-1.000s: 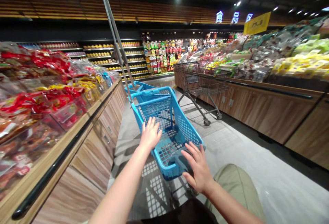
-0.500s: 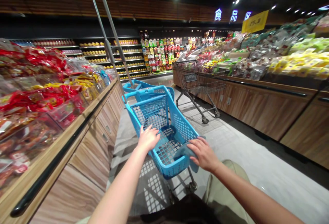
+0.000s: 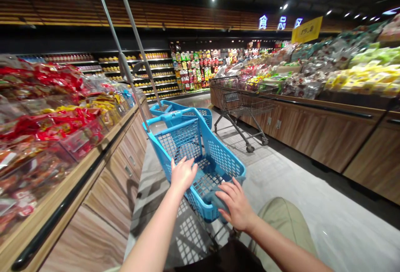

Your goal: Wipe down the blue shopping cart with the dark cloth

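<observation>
A blue plastic shopping cart (image 3: 226, 157) with a grid basket stands in front of me. My left hand (image 3: 183, 175) rests over its left rim, fingers spread and apart, with nothing seen in them. At the near right corner my right hand (image 3: 235, 203) has its fingers over a grey-blue cloth (image 3: 212, 197), pressing it on the front rim. Part of the cloth is hidden under that hand, and some of it hangs inside the basket. Past the basket, the cart's handle end carries two tall metal poles (image 3: 137, 34).
A second blue cart (image 3: 204, 116) stands just behind the first. Further right is a dark wire cart (image 3: 239, 97). Wooden display counters (image 3: 103, 193) piled with packaged food flank the aisle on both sides. Stocked shelves (image 3: 159, 72) line the back wall.
My right hand has moved left and down along the front rim with the cloth. The cart's near end sits a little further right, and the left hand has shifted slightly right and down.
</observation>
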`<state>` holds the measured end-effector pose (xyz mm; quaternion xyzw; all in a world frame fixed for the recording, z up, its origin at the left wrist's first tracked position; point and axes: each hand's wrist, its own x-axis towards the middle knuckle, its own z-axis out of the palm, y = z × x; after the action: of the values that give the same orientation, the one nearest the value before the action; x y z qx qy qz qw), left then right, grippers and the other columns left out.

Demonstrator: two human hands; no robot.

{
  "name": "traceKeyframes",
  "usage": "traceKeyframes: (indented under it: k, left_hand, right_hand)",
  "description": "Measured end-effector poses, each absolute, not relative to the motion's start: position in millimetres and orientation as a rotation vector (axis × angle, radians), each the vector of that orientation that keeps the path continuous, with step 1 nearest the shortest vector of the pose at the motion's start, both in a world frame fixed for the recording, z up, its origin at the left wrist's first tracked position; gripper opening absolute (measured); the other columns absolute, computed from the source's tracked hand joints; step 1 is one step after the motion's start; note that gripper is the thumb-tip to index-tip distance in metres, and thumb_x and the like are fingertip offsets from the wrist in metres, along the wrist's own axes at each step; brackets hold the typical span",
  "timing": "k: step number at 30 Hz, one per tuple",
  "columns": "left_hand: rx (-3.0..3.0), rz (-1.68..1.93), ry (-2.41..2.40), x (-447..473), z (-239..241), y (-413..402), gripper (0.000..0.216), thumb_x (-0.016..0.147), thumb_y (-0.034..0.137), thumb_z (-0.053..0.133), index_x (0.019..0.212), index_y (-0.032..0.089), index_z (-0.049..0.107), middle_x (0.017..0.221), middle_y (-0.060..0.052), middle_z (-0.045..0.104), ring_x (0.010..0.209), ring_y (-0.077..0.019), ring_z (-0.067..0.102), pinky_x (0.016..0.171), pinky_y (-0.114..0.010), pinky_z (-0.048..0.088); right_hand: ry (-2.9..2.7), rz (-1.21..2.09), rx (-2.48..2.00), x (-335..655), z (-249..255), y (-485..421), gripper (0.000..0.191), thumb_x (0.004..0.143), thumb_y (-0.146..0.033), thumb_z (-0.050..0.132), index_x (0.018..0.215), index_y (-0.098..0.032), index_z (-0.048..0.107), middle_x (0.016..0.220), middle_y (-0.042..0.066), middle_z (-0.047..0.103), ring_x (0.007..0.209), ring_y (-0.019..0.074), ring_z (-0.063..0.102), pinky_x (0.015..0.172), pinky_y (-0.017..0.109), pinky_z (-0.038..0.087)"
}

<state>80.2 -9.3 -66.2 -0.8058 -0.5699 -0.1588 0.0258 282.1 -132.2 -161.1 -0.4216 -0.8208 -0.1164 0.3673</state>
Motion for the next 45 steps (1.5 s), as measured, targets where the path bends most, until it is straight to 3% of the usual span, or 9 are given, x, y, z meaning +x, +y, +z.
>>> traceKeyframes:
  k: [4, 9, 14, 22, 26, 30, 37, 42, 45]
  left_hand:
    - [-2.518, -0.487, -1.760, 83, -67, -12, 0.039, 0.095, 0.038, 0.036, 0.121, 0.027, 0.064, 0.127, -0.004, 0.065, 0.132, -0.0274, 0.047, 0.114, -0.066, 0.005]
    - [-2.546, -0.520, -1.669, 99, -72, -19, 0.040, 0.096, 0.039, 0.035, 0.124, 0.027, 0.062, 0.126, -0.005, 0.066, 0.133, -0.0295, 0.045, 0.113, -0.067, 0.006]
    - [-2.489, -0.594, -1.681, 116, -74, -25, 0.042, 0.098, 0.041, 0.032, 0.120, 0.025, 0.064, 0.121, -0.006, 0.069, 0.130, -0.0300, 0.047, 0.113, -0.066, 0.007]
    - [-2.488, -0.546, -1.648, 94, -77, -31, 0.049, 0.099, 0.046, 0.028, 0.122, 0.020, 0.063, 0.123, -0.007, 0.068, 0.132, -0.0314, 0.046, 0.114, -0.063, 0.013]
    - [-2.645, -0.350, -1.409, 78, -71, -22, 0.047, 0.099, 0.048, 0.030, 0.109, 0.023, 0.069, 0.124, -0.006, 0.067, 0.134, -0.0277, 0.044, 0.114, -0.055, 0.023]
    - [-2.621, -0.218, -1.350, 56, -52, 12, 0.045, 0.098, 0.046, 0.033, 0.093, 0.024, 0.072, 0.118, -0.006, 0.070, 0.130, -0.0270, 0.048, 0.114, -0.057, 0.020]
    - [-2.554, -0.195, -1.277, 18, -27, 58, 0.055, 0.087, 0.060, 0.050, 0.123, 0.020, 0.061, 0.138, -0.015, 0.055, 0.132, -0.0299, 0.046, 0.115, -0.059, 0.013]
    - [-2.557, -0.182, -1.245, 20, -26, 71, 0.041, 0.092, 0.054, 0.047, 0.093, 0.019, 0.069, 0.102, -0.011, 0.073, 0.104, -0.0250, 0.065, 0.111, -0.047, 0.029]
    - [-2.568, -0.101, -1.220, 19, -26, 76, 0.042, 0.089, 0.055, 0.052, 0.082, 0.018, 0.069, 0.087, -0.010, 0.073, 0.089, -0.0253, 0.068, 0.094, -0.039, 0.045]
  right_hand:
    - [-2.113, -0.291, -1.116, 336, -155, -104, 0.036, 0.094, -0.043, 0.043, 0.118, -0.020, 0.056, 0.112, 0.009, 0.063, 0.110, 0.0241, 0.055, 0.114, 0.056, 0.021]
    - [-1.924, -0.273, -1.363, 385, -150, -71, 0.032, 0.097, -0.039, 0.038, 0.115, -0.019, 0.056, 0.115, 0.010, 0.064, 0.115, 0.0256, 0.056, 0.114, 0.058, 0.018]
    - [-1.791, -0.223, -1.376, 342, -151, -91, 0.024, 0.096, -0.032, 0.038, 0.103, -0.021, 0.058, 0.106, 0.008, 0.065, 0.113, 0.0251, 0.055, 0.112, 0.057, 0.024]
    - [-1.909, -0.255, -1.178, 266, -162, -141, 0.031, 0.093, -0.038, 0.046, 0.118, -0.020, 0.053, 0.114, 0.009, 0.060, 0.115, 0.0256, 0.051, 0.111, 0.057, 0.027]
    - [-2.029, -0.248, -1.098, 291, -153, -123, 0.030, 0.095, -0.040, 0.042, 0.110, -0.018, 0.055, 0.103, 0.008, 0.063, 0.104, 0.0233, 0.055, 0.110, 0.055, 0.029]
    - [-2.066, -0.221, -1.208, 325, -143, -104, 0.026, 0.095, -0.035, 0.042, 0.111, -0.019, 0.056, 0.106, 0.008, 0.065, 0.105, 0.0227, 0.057, 0.110, 0.054, 0.030]
    - [-1.840, -0.272, -1.412, 356, -152, -61, 0.028, 0.097, -0.033, 0.040, 0.113, -0.020, 0.059, 0.117, 0.009, 0.065, 0.117, 0.0256, 0.057, 0.108, 0.062, 0.031]
    - [-1.632, -0.305, -1.425, 326, -163, -52, 0.026, 0.098, -0.030, 0.038, 0.110, -0.021, 0.059, 0.113, 0.008, 0.067, 0.119, 0.0279, 0.056, 0.105, 0.064, 0.035]
    - [-1.577, -0.328, -1.383, 298, -164, -58, 0.023, 0.098, -0.030, 0.040, 0.112, -0.022, 0.056, 0.111, 0.008, 0.067, 0.116, 0.0273, 0.057, 0.106, 0.060, 0.037]
